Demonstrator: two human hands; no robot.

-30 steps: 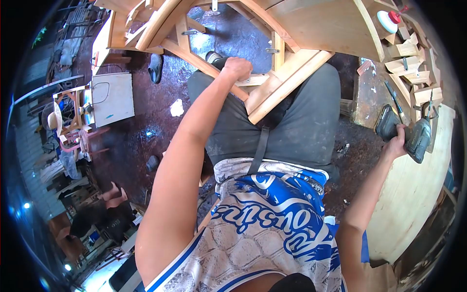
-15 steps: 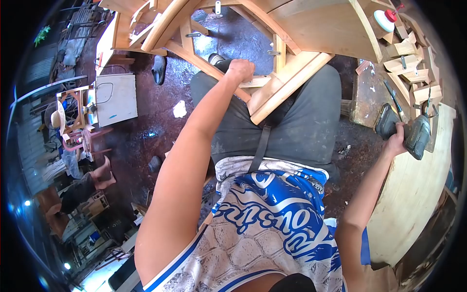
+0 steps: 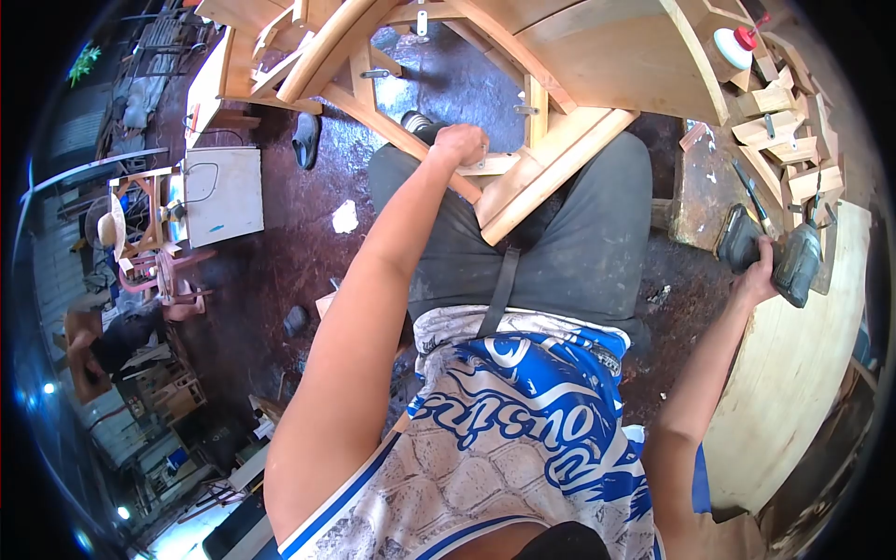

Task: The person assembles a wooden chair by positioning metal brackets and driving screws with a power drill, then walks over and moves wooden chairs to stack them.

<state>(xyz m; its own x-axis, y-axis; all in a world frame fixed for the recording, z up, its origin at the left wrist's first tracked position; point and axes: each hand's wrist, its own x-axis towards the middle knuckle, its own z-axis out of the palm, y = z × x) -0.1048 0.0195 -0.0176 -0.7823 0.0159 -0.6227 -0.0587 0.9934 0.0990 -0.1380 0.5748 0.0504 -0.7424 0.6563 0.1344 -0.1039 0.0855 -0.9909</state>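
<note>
My left hand (image 3: pixel 460 145) is closed above the corner of a wooden furniture frame (image 3: pixel 560 168) that rests between my knees. A glint of metal shows by its fingers, but what they pinch is hidden. Small metal brackets (image 3: pixel 376 74) are fixed to the rails of this frame. Out to the right, my right hand (image 3: pixel 761 275) is wrapped around the handle of a cordless drill (image 3: pixel 799 268), whose battery end (image 3: pixel 739 237) points left. The drill is over the end of a pale wooden board (image 3: pixel 793 373).
Wood offcuts (image 3: pixel 784 131) and a white bottle with a red cap (image 3: pixel 734 45) lie at upper right. A white panel (image 3: pixel 224 196) and a dark shoe (image 3: pixel 305 140) are on the left. Another person (image 3: pixel 131 336) is in the left background.
Both hands keep nearly the same position and grip, while the view shifts slightly. In the left background, the other person's legs have changed position.
</note>
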